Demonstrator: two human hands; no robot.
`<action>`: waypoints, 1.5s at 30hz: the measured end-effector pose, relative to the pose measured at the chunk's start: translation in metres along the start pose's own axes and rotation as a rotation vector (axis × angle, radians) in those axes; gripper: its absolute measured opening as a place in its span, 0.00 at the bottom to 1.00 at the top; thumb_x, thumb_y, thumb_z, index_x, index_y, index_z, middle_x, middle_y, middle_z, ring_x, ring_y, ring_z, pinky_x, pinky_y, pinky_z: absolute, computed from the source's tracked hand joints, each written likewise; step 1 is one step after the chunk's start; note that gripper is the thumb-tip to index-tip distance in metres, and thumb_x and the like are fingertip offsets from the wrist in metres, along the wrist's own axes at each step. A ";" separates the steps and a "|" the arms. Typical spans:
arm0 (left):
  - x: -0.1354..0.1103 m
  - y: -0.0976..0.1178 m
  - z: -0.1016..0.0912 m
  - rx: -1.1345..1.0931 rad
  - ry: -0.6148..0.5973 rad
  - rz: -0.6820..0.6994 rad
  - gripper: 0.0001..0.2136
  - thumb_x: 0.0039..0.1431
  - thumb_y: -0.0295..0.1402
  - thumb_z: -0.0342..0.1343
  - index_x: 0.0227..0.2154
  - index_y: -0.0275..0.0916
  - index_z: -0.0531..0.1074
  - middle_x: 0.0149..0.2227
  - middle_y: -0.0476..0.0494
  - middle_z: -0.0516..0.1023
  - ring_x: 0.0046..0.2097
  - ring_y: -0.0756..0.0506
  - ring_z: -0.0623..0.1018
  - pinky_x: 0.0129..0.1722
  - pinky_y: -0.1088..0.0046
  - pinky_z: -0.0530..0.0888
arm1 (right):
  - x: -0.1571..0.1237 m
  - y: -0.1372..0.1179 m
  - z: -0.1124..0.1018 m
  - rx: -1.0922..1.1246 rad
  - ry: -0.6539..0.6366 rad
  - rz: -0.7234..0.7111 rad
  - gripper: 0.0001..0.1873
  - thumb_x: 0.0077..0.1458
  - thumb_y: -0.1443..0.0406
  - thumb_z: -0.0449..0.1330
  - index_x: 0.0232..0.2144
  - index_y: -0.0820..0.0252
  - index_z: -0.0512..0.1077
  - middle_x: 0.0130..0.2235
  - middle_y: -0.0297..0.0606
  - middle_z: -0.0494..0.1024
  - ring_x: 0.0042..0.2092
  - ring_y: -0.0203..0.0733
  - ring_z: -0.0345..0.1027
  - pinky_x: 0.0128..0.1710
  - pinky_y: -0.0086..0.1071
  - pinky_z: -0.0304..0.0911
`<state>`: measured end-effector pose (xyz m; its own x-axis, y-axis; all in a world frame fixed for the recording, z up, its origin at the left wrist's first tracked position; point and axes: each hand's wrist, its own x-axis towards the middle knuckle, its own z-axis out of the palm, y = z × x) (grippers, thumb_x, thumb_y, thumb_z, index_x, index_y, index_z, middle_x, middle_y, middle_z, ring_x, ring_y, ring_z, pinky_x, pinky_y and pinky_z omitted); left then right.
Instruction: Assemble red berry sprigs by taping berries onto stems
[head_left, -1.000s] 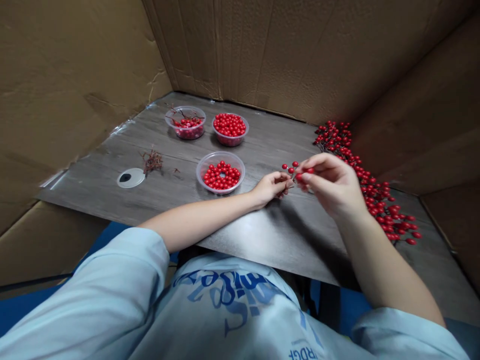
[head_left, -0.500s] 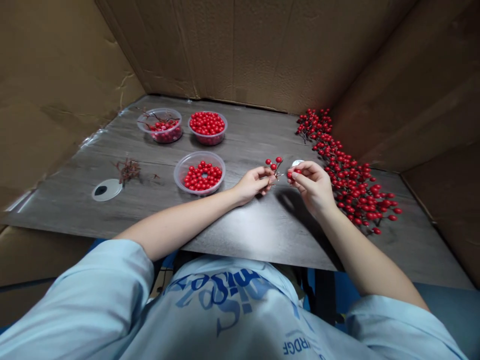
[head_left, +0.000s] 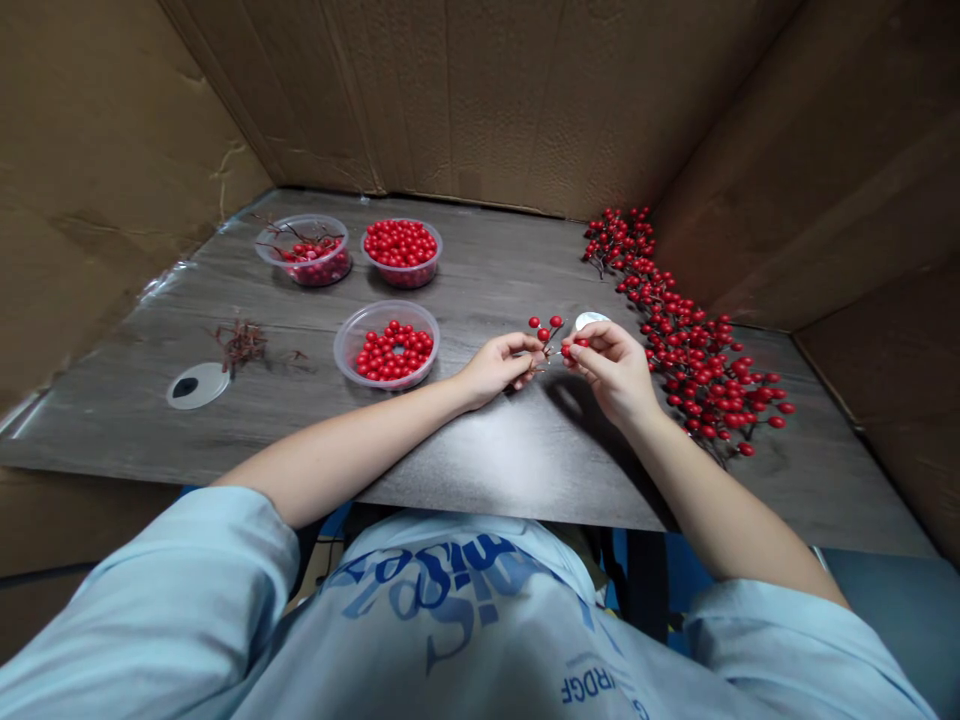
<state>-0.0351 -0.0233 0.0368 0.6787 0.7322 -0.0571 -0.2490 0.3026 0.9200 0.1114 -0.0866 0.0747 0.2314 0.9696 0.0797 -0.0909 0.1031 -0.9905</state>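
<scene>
**A:** What surrounds this place, and what is the surface?

**B:** Brown cardboard walls (head_left: 450,100) stand around a dark wood-grain table top (head_left: 480,270). On the left lie a round white grommet cover (head_left: 196,385) and, just beside it, a small heap of thin dry stems (head_left: 241,345). On the right, a long heap of red artificial berry stems (head_left: 690,340) runs along the wall.

**A:** Which containers do you see?

**B:** Three clear plastic tubs. The back left tub (head_left: 303,270) holds red berries with dark stems, the back right tub (head_left: 401,275) is full of loose red berries, and the front tub (head_left: 386,375) holds loose red berries in a ring.

**A:** And the hands?

**B:** They are close together but apart, in the middle of the table. The left hand (head_left: 495,370) pinches a small berry sprig (head_left: 546,335) by its stem. The sprig points away from the person, with its berries at the far end. The right hand (head_left: 611,370) pinches a red berry (head_left: 574,345) just beside the sprig.
</scene>
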 end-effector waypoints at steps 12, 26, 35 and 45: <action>0.001 0.000 0.000 0.005 0.035 -0.006 0.08 0.48 0.30 0.60 0.31 0.33 0.70 0.19 0.55 0.67 0.18 0.58 0.63 0.17 0.80 0.55 | -0.004 0.011 0.002 -0.056 0.033 -0.079 0.12 0.40 0.63 0.65 0.28 0.57 0.67 0.30 0.32 0.73 0.29 0.32 0.67 0.31 0.29 0.66; 0.001 -0.001 0.000 0.046 0.075 -0.009 0.04 0.51 0.24 0.54 0.31 0.32 0.70 0.19 0.54 0.67 0.18 0.58 0.64 0.16 0.82 0.57 | -0.009 0.018 0.009 -0.063 0.093 -0.133 0.11 0.42 0.64 0.65 0.29 0.58 0.67 0.31 0.32 0.75 0.28 0.32 0.66 0.31 0.28 0.65; 0.001 0.001 0.001 0.051 0.086 -0.006 0.02 0.51 0.23 0.54 0.29 0.32 0.70 0.18 0.55 0.66 0.18 0.58 0.63 0.15 0.83 0.58 | -0.006 0.024 0.007 -0.033 0.085 -0.177 0.10 0.42 0.63 0.66 0.28 0.57 0.70 0.30 0.31 0.76 0.27 0.31 0.66 0.28 0.26 0.65; 0.000 0.000 0.007 -0.014 0.242 0.071 0.02 0.51 0.23 0.54 0.28 0.33 0.67 0.16 0.56 0.66 0.16 0.59 0.62 0.14 0.85 0.58 | 0.000 0.028 0.006 -0.054 0.176 -0.196 0.11 0.42 0.62 0.66 0.30 0.56 0.71 0.31 0.32 0.74 0.30 0.34 0.69 0.28 0.28 0.67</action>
<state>-0.0300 -0.0275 0.0398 0.4744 0.8762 -0.0853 -0.3005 0.2522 0.9198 0.1032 -0.0826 0.0476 0.4048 0.8783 0.2545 0.0233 0.2684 -0.9630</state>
